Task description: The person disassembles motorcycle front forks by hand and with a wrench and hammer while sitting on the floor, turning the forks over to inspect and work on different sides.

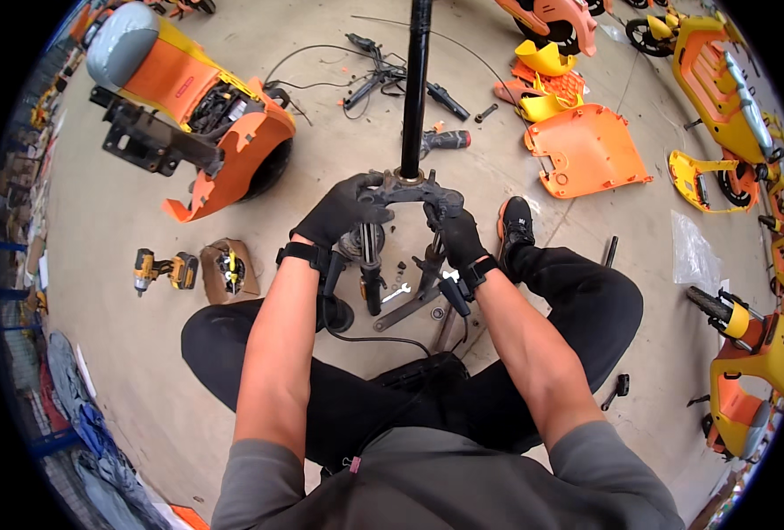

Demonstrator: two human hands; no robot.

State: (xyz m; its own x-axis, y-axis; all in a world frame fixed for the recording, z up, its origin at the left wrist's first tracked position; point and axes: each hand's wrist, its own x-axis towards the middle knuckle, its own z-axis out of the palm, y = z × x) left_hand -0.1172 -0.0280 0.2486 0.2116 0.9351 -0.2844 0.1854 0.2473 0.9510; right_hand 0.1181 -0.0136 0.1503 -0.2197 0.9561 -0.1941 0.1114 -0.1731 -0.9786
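A scooter's front fork stands between my bent legs, its long black stem (417,88) pointing away from me. My left hand (343,210), in a black glove, is closed around the left side of the fork crown (414,190), fingers over its top. On the other side my right hand (461,238), also gloved, grips the crown's right end and upper leg; part of its fingers is hidden. The fork legs (370,252) reach down toward the floor. Under them lie an open-end wrench (397,293), a flat metal bar (407,311) and several small nuts.
A yellow cordless drill (164,270) lies left, beside a cardboard box (249,274) of small parts. Ahead are a dark-handled tool (447,140), a cabled handlebar (379,75) and a partly stripped orange scooter (189,88). Orange panels (586,150) and more scooters (719,88) occupy the right.
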